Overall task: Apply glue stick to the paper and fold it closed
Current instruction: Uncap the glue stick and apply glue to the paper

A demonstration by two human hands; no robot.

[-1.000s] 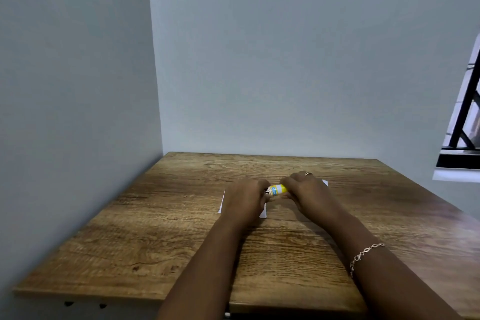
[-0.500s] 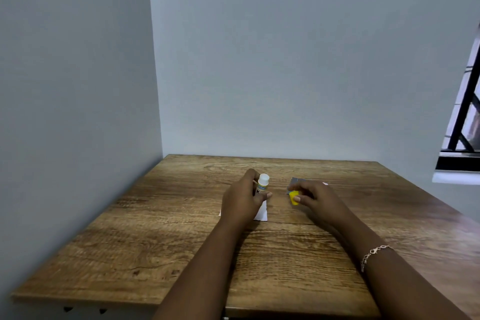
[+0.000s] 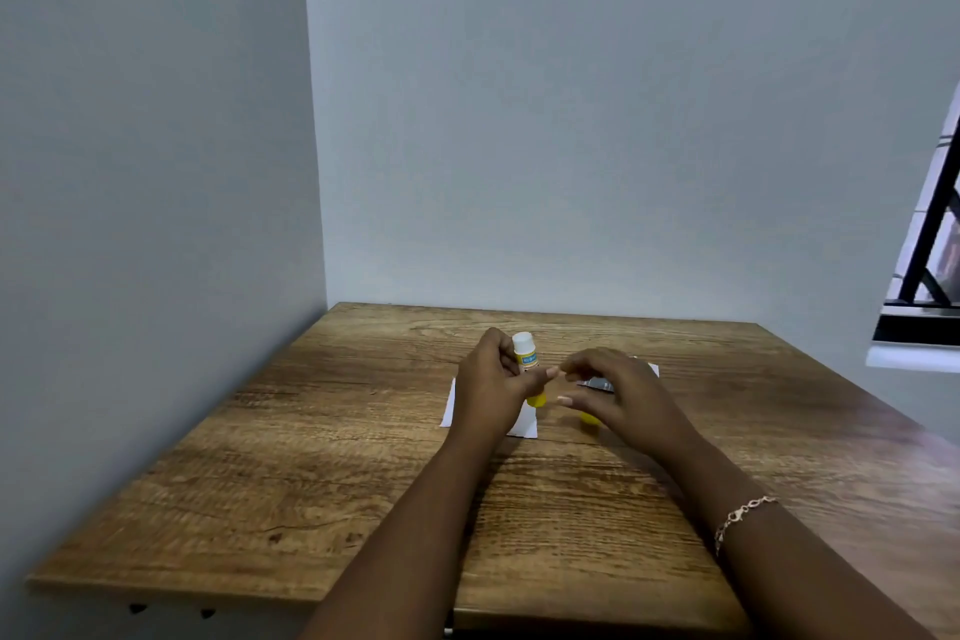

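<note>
Plainly, the fingers (image 3: pixel 497 346) of the left hand (image 3: pixel 493 390) curl round the glue stick (image 3: pixel 525 354), upright with its white end up, over the white paper (image 3: pixel 448 405) on the tabletop (image 3: pixel 311 457). Just beside it, the right hand (image 3: pixel 618 395) arches over a yellow cap (image 3: pixel 589 418); whether it grips the cap I cannot tell.

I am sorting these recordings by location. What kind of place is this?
Probably a plain room in a home or office. A wooden table stands in a corner of bare walls, a barred window shows at the right edge, and the left hand holds a glue stick over paper.
</note>
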